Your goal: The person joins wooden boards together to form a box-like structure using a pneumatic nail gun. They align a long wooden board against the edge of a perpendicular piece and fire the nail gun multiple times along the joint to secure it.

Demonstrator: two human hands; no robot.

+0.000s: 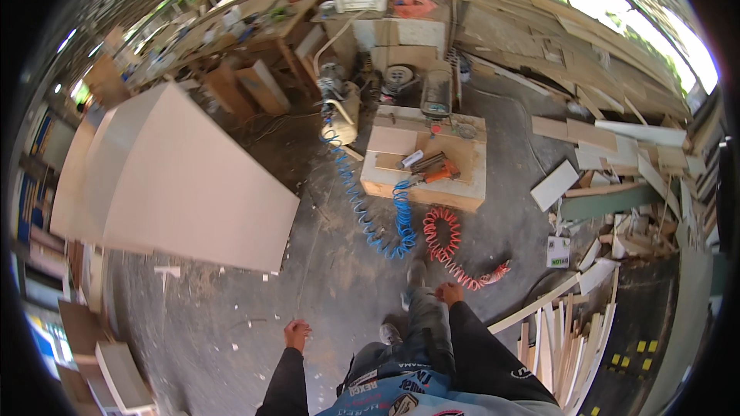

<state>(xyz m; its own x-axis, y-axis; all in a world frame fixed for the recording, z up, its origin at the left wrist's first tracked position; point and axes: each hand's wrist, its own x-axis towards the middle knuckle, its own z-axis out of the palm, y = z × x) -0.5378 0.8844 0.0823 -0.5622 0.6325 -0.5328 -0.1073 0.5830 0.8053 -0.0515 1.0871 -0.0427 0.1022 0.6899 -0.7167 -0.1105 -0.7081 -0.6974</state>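
My left hand [296,334] hangs over the concrete floor, its fingers loosely bent and somewhat apart, with nothing in it. Beside my leg is my right hand [449,293], also relaxed and holding nothing that I can see; its fingers are small in view. Ahead of me stands a low wooden box-like block [455,199]. An orange nail gun [441,172] lies on top, next to a small white packet [412,159]. A blue coiled air hose [402,223] runs from near the gun across the floor. A red coiled hose [442,235] lies close to my right hand.
A large pale panelled piece [193,177] stands at the left. An air compressor [343,113] is behind the block. Wood offcuts [601,177] and thin strips [566,347] are piled at the right. A cluttered workbench [216,42] stands at the back left.
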